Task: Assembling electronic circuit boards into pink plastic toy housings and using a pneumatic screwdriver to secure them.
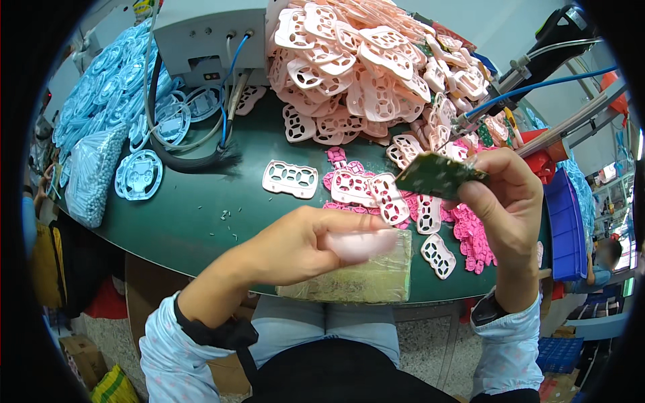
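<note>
My left hand (295, 245) is closed on a pale pink plastic shell (363, 246), blurred, its smooth rounded side showing. It hangs just above a tape-wrapped yellowish block (349, 287) at the table's near edge. Raised to the right, my right hand (507, 208) pinches a green circuit board (437, 176) between thumb and fingers, with the board tilted. Below and behind it lie several pale pink face plates with oval cut-outs, such as one face plate (438, 256), and a heap of bright pink button pads (470, 235). Another face plate (290, 179) lies apart on the green table (181, 225).
A large pile of pale pink shells (363, 67) rises at the back. A grey machine box (208, 43) with hoses and a black brush stands left of it. Blue shells (111, 77) and a bag of blue beads (97, 174) fill the left. A blue bin (564, 228) and metal arm flank the right.
</note>
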